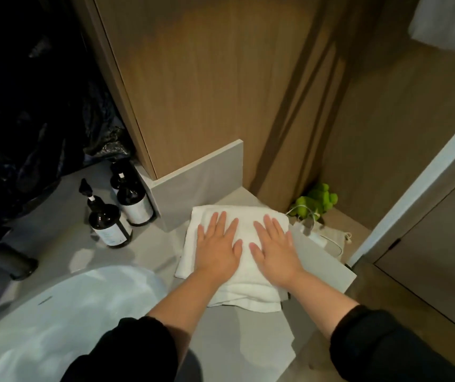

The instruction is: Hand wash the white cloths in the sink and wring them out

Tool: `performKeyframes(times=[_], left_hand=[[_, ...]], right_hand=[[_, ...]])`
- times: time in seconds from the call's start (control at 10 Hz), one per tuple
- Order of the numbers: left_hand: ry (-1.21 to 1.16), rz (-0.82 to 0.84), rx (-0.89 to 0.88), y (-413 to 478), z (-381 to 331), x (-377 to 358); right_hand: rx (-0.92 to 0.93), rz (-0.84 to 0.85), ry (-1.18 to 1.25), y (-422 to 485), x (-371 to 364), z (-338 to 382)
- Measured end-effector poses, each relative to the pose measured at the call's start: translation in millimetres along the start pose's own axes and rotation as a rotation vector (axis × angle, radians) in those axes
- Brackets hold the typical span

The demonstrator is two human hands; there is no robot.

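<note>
**Both palms flat on the folded white cloth**

Head view: the folded white cloth (245, 285) lies on the grey surface (234, 334) at centre frame, just right of the pale sink (69, 312), which fills the lower left. The left hand (218, 244) and the right hand (273, 246) rest side by side on top of it, fingers straight and spread, palms down, grasping nothing. Black sleeves are pushed up both forearms. Left of the cloth, dark pump bottles (108, 221) stand against a low grey upstand. A green toy (317, 199) and a white cable (311, 216) sit at right, beyond the surface's edge. A black plastic bag (28, 106) fills the upper left.
</note>
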State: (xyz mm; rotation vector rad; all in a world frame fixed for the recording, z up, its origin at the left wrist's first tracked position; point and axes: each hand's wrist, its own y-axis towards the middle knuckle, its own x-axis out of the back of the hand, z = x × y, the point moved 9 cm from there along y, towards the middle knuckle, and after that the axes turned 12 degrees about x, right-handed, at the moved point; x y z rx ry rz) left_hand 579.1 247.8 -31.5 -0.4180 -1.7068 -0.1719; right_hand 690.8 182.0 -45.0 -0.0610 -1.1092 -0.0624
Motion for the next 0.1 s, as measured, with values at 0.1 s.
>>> performKeyframes(times=[0.1], left_hand=[[0.013,-0.084,-0.002,-4.7,1.6,5.9]], right_hand=[[0.031,-0.143,0.200,-1.3,57.5,14.2]])
